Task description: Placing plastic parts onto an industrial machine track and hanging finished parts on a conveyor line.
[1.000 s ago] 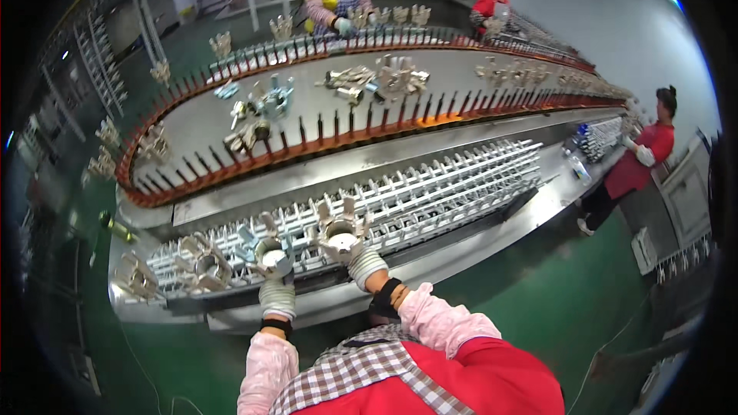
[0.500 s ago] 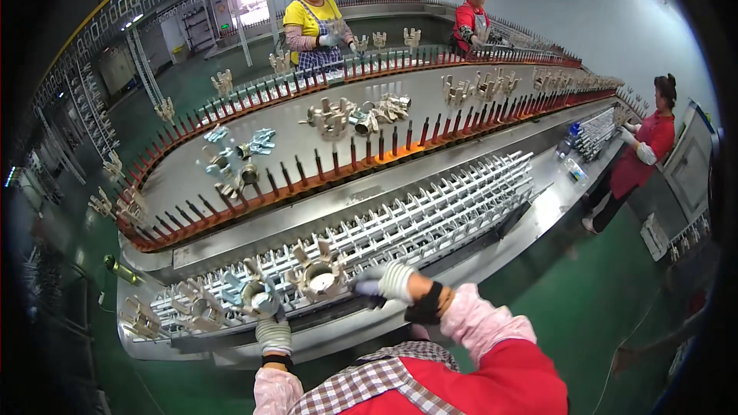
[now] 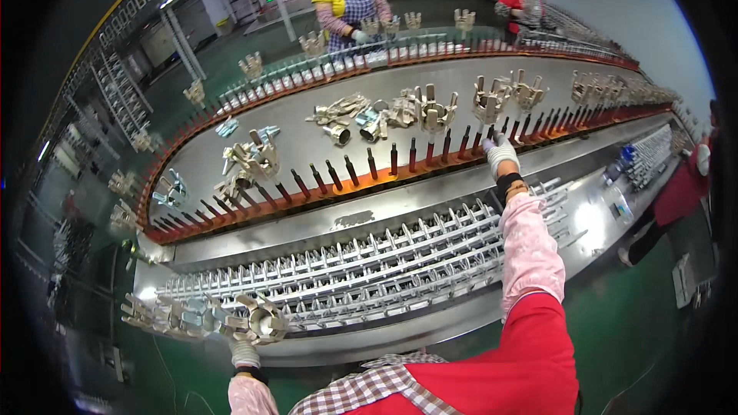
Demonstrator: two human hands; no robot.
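Observation:
My right hand (image 3: pixel 502 155), in a pale glove with dark fingertips, reaches far forward to the row of red-brown spindles. Its fingers close around a spindle just below a pronged metal fitting (image 3: pixel 490 101). Near the lower left, my left hand (image 3: pixel 244 352), gloved too, grips a pronged, cup-shaped metal fitting (image 3: pixel 269 324) from below; its fingertips are partly hidden. More such fittings (image 3: pixel 157 315) stand in a line to its left, along the near edge of the metal table.
Long racks of silvery hooked bars (image 3: pixel 361 273) lie between me and the spindle line (image 3: pixel 350 169). Loose fittings (image 3: pixel 342 114) lie heaped on the steel surface inside the loop. A person in yellow (image 3: pixel 350 8), one in red (image 3: pixel 524 4) and another at the right edge (image 3: pixel 680 184) work nearby.
My right hand has gone from beside the near fittings, forward and right to the spindles. The left hand stays at the near fittings. The view has shifted, and more fittings stand on the spindles.

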